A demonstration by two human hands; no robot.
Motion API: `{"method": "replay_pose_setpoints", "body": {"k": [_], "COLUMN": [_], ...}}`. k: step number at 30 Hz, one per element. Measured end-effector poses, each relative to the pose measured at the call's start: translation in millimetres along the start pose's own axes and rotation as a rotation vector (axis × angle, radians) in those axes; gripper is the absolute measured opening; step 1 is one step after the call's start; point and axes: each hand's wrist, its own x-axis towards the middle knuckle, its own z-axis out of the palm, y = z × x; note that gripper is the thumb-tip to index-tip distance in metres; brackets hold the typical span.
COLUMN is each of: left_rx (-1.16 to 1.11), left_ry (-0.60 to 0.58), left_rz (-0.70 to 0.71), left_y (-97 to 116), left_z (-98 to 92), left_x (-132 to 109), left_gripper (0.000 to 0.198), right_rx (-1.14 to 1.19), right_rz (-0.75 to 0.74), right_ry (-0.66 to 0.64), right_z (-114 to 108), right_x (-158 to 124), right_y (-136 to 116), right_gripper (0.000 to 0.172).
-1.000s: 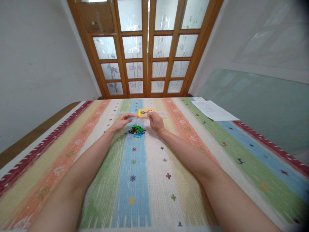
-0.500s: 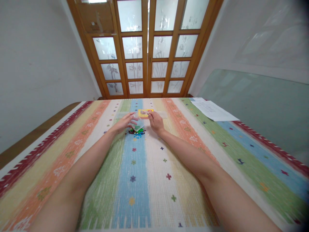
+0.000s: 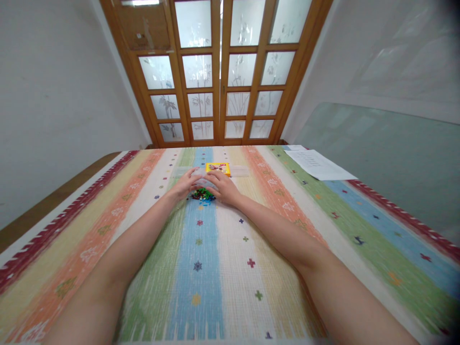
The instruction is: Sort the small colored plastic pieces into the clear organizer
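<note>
A small heap of tiny coloured pieces [image 3: 202, 195] lies on the blue stripe of the striped tablecloth [image 3: 223, 268]. My left hand [image 3: 185, 184] and my right hand [image 3: 223, 188] meet just above it, fingers curled toward each other. Both pinch a small clear plastic bag [image 3: 204, 182] held low over the heap. Just behind the hands a yellow printed pack [image 3: 217, 168] rests on a long clear plastic piece [image 3: 239, 170]. Whether anything is left inside the bag is too small to tell.
Sheets of white paper [image 3: 316, 164] lie at the far right of the table. A glass pane [image 3: 388, 158] leans on the right wall. Wooden doors with frosted panes [image 3: 219, 72] stand beyond the table's far edge.
Both hands have come down and closer together over the heap. The clear bag, held stretched and higher a second ago, now sits low between the fingertips.
</note>
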Motion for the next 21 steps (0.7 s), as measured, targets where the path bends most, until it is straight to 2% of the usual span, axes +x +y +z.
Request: {"method": "replay_pose_setpoints", "body": {"k": [3, 6, 11, 14, 18, 21], "left_rx": [0.032, 0.029, -0.008, 0.000, 0.210, 0.406], "left_ry": [0.066, 0.166, 0.377, 0.462, 0.626, 0.681], "left_rz": [0.036, 0.088, 0.229, 0.232, 0.236, 0.225], "left_y": [-3.6, -5.2, 0.7, 5.3, 10.4, 14.6], "left_z": [-1.6, -10.5, -40.8, -57.6, -71.3, -77.6], "left_x": [3.7, 11.8, 24.1, 29.2, 39.6, 49.9], "left_gripper": [0.072, 0.066, 0.062, 0.061, 0.065, 0.065], "right_rx": [-0.019, -0.032, -0.066, -0.132, -0.216, -0.255], "right_rz": [0.025, 0.109, 0.302, 0.451, 0.631, 0.769], "right_ry": [-0.036, -0.021, 0.090, 0.144, 0.186, 0.223], "right_z": [2.0, 4.6, 3.0, -0.7, -6.4, -9.9], "right_x": [-1.2, -3.0, -5.7, -7.4, -13.1, -19.7], "right_y": [2.6, 8.0, 29.0, 47.5, 72.8, 88.3], "right_gripper": [0.049, 0.048, 0.044, 0.039, 0.036, 0.034]}}
